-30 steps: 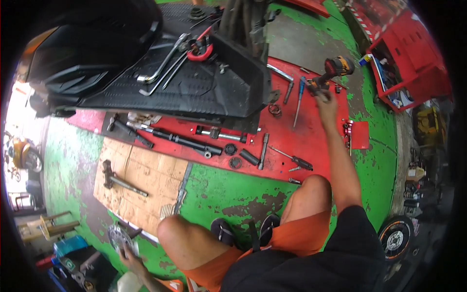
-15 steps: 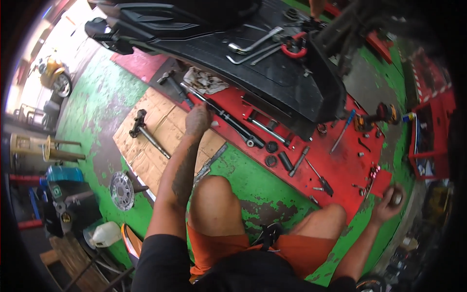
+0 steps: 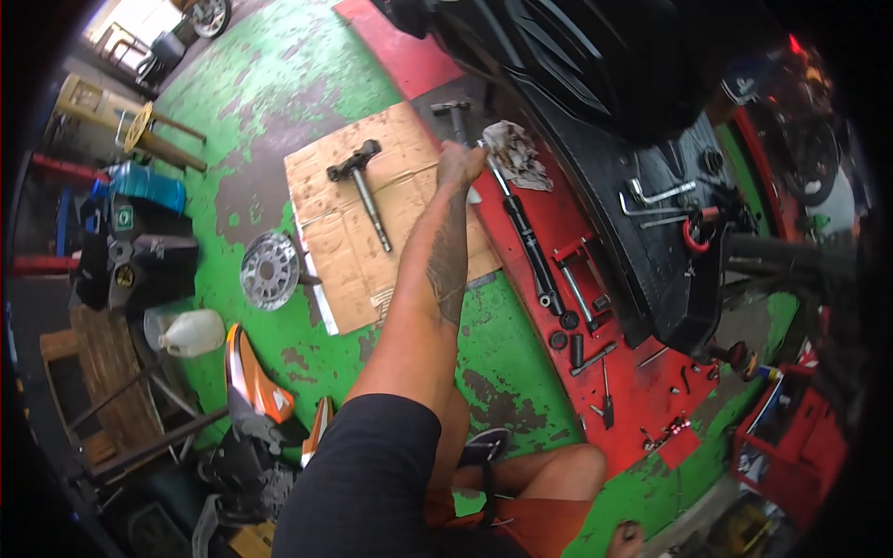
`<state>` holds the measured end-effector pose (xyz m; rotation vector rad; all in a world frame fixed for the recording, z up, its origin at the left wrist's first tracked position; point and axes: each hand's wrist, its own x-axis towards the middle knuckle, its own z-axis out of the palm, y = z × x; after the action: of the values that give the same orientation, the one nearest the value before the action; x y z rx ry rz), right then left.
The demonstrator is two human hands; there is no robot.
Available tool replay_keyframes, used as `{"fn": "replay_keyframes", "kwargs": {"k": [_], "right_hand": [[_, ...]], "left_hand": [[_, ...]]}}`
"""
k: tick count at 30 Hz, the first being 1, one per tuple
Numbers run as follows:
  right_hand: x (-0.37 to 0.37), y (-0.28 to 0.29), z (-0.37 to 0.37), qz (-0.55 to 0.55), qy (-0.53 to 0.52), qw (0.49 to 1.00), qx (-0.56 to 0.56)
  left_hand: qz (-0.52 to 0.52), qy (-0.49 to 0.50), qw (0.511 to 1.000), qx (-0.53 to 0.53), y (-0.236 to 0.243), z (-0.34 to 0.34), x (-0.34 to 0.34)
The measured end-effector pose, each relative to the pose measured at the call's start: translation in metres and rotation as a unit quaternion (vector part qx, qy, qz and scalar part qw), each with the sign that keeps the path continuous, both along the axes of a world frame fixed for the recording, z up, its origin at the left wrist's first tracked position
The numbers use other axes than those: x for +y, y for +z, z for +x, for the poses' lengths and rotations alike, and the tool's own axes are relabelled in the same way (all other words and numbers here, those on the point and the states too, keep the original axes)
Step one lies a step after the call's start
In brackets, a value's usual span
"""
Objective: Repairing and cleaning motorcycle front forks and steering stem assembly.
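Observation:
My left hand [image 3: 458, 163] reaches forward over the red lift platform [image 3: 437, 70], fingers wrapped round the handle of a hammer [image 3: 449, 109]. Right beside it lie a stained rag [image 3: 516, 153] and a black-and-silver fork tube [image 3: 530, 242]. My right hand [image 3: 625, 538], at the bottom edge, is closed round a small dark round object [image 3: 631, 530], partly hidden. To the left of my forearm, a steering stem [image 3: 367, 195] lies on cardboard [image 3: 326, 288].
A black scooter [image 3: 539, 46] fills the upper right, with wrenches [image 3: 656, 193] on its floorboard. A silver disc [image 3: 268, 270], white jug [image 3: 191, 333] and wooden stool [image 3: 93, 102] stand left. A red tool cart [image 3: 786, 428] sits lower right, near sockets and tools.
My left hand has come up from the silver disc to the hammer. My right hand has left the drill and moved down with the round object. My view has turned left.

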<state>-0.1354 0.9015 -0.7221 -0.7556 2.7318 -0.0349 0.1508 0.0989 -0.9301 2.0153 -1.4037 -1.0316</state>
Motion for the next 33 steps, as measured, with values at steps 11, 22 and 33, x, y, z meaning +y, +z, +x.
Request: {"fn": "replay_keyframes", "kwargs": {"k": [11, 22, 33], "right_hand": [[0.069, 0.147, 0.036, 0.383, 0.162, 0.89, -0.188], [-0.151, 0.132, 0.135, 0.38, 0.153, 0.875, -0.258], [-0.331, 0.124, 0.223, 0.273, 0.127, 0.897, -0.324]], "left_hand": [[0.141, -0.018, 0.942, 0.304, 0.194, 0.209, 0.35], [0.379, 0.033, 0.925, 0.004, 0.35, 0.387, 0.407], [0.508, -0.015, 0.827, -0.239, 0.436, 0.535, 0.321]]}}
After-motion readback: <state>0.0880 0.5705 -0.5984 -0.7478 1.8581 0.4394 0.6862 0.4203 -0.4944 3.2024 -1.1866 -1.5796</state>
